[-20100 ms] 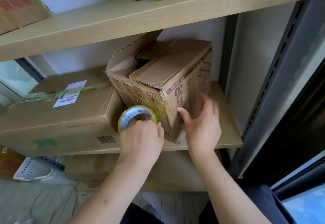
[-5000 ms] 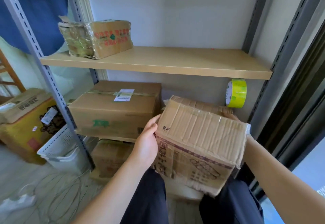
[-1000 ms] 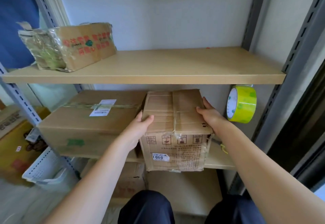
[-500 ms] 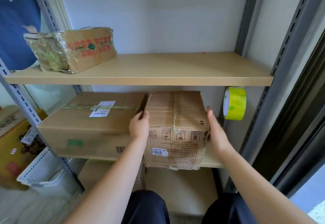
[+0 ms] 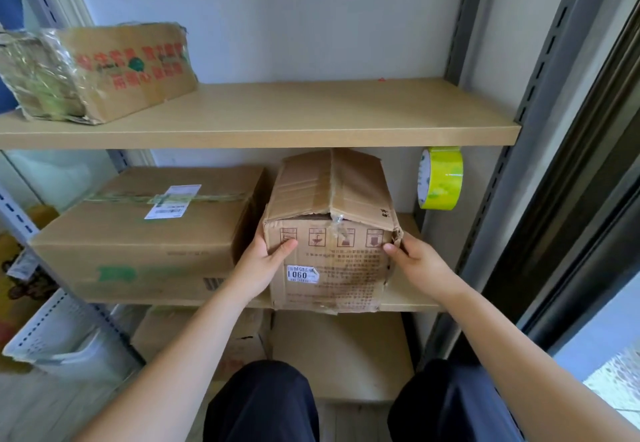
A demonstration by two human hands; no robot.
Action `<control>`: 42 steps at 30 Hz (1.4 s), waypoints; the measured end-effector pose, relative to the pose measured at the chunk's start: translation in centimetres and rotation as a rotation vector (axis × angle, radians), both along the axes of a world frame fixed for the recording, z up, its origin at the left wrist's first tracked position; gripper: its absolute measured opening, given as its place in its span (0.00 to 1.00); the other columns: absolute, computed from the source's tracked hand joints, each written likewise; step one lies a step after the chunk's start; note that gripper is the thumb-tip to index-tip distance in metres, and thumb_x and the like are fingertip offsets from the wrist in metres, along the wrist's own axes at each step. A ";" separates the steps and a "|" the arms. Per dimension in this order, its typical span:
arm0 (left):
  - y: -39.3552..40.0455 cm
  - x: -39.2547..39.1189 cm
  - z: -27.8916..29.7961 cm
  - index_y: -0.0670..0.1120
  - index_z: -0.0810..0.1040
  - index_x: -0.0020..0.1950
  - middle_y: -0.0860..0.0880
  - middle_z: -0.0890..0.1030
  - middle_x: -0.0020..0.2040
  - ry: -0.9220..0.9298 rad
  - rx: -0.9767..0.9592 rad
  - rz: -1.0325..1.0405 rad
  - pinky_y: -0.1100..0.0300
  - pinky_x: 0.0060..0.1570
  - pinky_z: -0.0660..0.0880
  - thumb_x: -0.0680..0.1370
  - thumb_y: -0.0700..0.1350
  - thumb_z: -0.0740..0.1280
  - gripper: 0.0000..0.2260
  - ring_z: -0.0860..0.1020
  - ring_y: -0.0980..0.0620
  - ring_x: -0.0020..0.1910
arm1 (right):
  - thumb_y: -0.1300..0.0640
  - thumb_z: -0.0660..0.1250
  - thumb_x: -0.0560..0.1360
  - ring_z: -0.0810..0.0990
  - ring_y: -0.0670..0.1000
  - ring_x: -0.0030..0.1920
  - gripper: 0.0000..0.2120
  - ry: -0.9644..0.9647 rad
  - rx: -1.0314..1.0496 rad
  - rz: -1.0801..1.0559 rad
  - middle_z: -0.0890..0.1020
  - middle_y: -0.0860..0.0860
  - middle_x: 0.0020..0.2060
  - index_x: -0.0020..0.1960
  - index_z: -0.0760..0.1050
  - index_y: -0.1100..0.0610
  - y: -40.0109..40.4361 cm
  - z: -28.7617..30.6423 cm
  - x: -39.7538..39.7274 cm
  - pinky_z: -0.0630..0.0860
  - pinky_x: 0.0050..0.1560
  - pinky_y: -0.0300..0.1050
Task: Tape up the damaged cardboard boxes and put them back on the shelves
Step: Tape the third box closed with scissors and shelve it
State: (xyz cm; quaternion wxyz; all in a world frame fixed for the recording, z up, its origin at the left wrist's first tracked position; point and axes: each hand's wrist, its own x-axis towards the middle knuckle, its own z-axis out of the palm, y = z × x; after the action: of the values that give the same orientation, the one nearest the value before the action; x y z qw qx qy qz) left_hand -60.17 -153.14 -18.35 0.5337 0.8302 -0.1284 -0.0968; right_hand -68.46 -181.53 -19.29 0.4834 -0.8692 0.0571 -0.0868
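Change: sliding deeper onto middle wooden shelf [image 5: 408, 303], both hands shifting from top edges to front corners.
Box: worn brown taped cardboard box [image 5: 329, 233], sitting between hands, long axis pointing inward.
Left hand [image 5: 263, 261]: gripping left front corner, thumb on face.
Right hand [image 5: 415, 261]: gripping right front corner, fingers curling around side.
Nearer: both equally.

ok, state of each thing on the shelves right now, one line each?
small box: on middle shelf, flaps closed, taped seam, front overhanging the edge
left hand: grips small box's left front corner
right hand: grips its torn right front corner
large box: sealed, beside it
tape roll: hanging at right under top shelf
wrapped box: on top shelf, taped over
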 end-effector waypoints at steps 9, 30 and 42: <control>1.2 -0.1 0.5 0.51 0.67 0.73 0.61 0.76 0.61 -0.093 0.199 0.078 0.70 0.45 0.68 0.79 0.56 0.67 0.24 0.74 0.61 0.55 | 0.54 0.61 0.82 0.69 0.42 0.70 0.24 0.129 -0.059 0.112 0.73 0.39 0.69 0.77 0.63 0.45 -0.9 1.1 -1.6 0.62 0.73 0.44; -20.9 -10.5 13.7 0.47 0.69 0.55 0.51 0.79 0.48 -0.017 -0.340 -0.015 0.56 0.48 0.79 0.80 0.57 0.65 0.14 0.80 0.50 0.49 | 0.48 0.73 0.74 0.85 0.51 0.48 0.17 -0.118 0.644 -0.269 0.86 0.54 0.50 0.58 0.79 0.56 -3.6 16.2 -4.0 0.80 0.52 0.46; -18.0 -11.6 21.1 0.45 0.80 0.32 0.50 0.80 0.25 -0.192 -0.272 -0.116 0.59 0.34 0.76 0.74 0.48 0.66 0.12 0.77 0.52 0.24 | 0.54 0.65 0.79 0.72 0.47 0.24 0.11 0.054 0.723 -0.303 0.74 0.49 0.23 0.39 0.73 0.55 -0.8 22.6 -4.6 0.72 0.33 0.40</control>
State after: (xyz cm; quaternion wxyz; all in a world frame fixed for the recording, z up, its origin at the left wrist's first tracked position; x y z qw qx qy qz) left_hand -71.79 -171.18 2.74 0.6198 0.7471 -0.2382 -0.0293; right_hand -73.03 -182.34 3.30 0.7384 -0.6266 0.2242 -0.1088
